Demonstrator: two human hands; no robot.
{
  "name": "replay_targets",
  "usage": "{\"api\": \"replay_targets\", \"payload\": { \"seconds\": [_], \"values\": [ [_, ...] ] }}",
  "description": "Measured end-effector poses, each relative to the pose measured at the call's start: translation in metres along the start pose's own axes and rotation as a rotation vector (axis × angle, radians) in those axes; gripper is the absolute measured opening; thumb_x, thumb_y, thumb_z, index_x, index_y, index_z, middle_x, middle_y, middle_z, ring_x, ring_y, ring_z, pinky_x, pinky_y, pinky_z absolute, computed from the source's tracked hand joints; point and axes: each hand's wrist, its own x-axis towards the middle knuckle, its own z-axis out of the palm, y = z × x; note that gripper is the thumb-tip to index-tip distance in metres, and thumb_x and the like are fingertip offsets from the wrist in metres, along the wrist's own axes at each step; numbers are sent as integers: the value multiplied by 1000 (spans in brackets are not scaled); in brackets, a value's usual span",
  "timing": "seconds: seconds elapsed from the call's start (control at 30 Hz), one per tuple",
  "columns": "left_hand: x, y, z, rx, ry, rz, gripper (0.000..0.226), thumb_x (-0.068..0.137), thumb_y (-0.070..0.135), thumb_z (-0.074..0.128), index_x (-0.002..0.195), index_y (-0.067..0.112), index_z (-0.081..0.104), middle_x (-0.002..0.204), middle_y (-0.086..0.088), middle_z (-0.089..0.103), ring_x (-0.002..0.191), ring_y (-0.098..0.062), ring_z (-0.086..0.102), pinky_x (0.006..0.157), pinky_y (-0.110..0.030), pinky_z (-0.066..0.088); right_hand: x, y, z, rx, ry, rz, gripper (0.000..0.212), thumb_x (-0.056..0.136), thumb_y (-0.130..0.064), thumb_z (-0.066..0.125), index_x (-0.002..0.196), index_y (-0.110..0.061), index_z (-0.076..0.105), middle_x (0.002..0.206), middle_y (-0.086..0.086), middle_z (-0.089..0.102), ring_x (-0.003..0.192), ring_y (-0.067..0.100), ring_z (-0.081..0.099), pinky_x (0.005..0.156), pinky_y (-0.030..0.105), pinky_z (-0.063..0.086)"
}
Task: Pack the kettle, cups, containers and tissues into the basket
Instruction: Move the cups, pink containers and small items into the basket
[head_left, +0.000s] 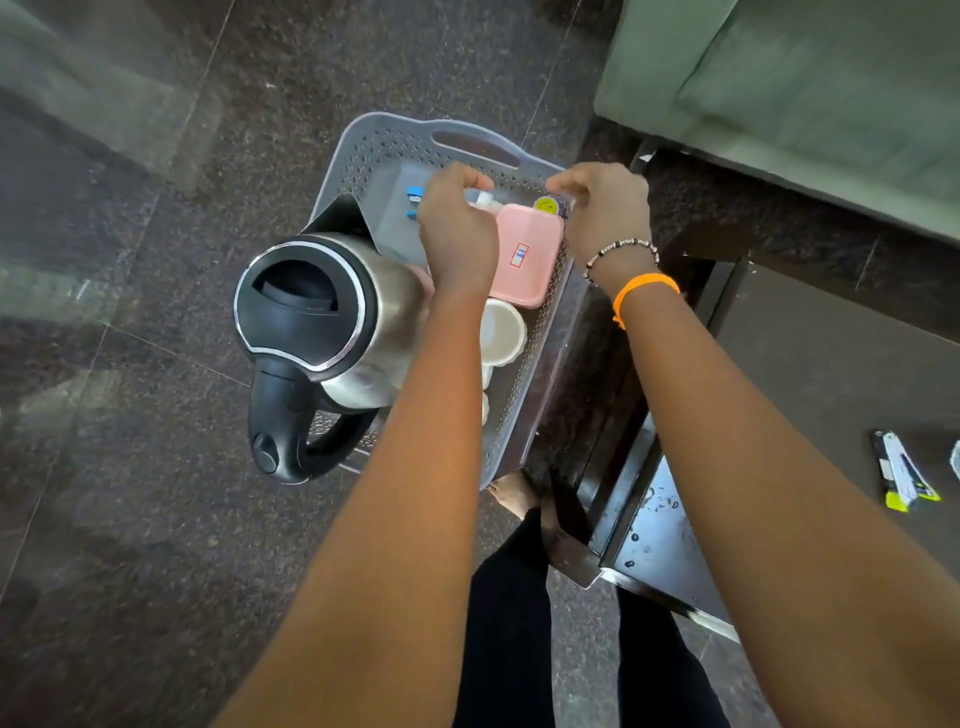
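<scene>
Both hands (457, 228) (605, 208) pinch something small above the pink container (527, 254) in the basket (384, 140).

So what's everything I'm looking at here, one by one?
basket: one, grey, perforated, on the dark floor
kettle: one, steel with black lid and handle, at the basket's left side
container: one, pink lid with a small label, inside the basket
cups: at least one, cream, in the basket below the pink container, others partly hidden
clear packet: one, with blue marks, in the basket's far left
sofa: one, green, top right
small packet: one, white and yellow, on the dark table at right
left hand: fingers curled, over the basket
right hand: fingers curled over the basket; beaded bracelet, orange band
</scene>
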Motion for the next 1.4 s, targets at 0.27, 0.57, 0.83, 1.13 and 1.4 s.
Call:
{"api": "replay_targets", "payload": {
  "seconds": [0.27, 0.57, 0.83, 1.13, 1.4],
  "values": [
    [-97, 28, 18, -154, -180, 24, 22, 82, -5, 48, 93, 4, 65, 96, -11, 69, 91, -21, 61, 84, -25, 43, -79, 49, -28, 344, 120, 127, 36, 77, 13, 46, 95, -4, 72, 97, 11, 74, 85, 8, 63, 88, 18, 47],
    [-257, 27, 80, -112, -591, -73, 22, 88, -2, 47, 89, 8, 66, 83, -1, 64, 70, 0, 54, 68, -3, 39, -206, 199, -77, 348, 148, 432, 27, 77, 12, 49, 85, -2, 71, 92, 13, 74, 80, 18, 65, 80, 20, 50],
    [-336, 44, 169, 27, -737, -22, 25, 85, -5, 46, 85, 8, 67, 89, -11, 68, 81, -18, 60, 77, -22, 42, -236, 322, -129, 223, 189, 546, 31, 79, 12, 45, 94, 1, 69, 102, 20, 70, 96, 30, 64, 78, 6, 41],
    [-371, 47, 224, 101, -782, -135, 31, 85, -4, 41, 90, 13, 66, 86, -1, 64, 81, -15, 58, 66, -6, 41, -214, 399, -142, -232, -279, 491, 41, 87, -16, 58, 127, -17, 54, 156, 11, 11, 143, 33, 10, 118, 43, 19],
    [-386, 29, 210, 139, -770, -239, 32, 86, -3, 40, 88, 19, 64, 85, 5, 62, 79, -10, 58, 60, 5, 37, -205, 418, -140, -338, -302, 432, 39, 86, -14, 59, 124, -19, 58, 136, 14, 40, 127, 33, 40, 116, 47, 22]
  ]
}}
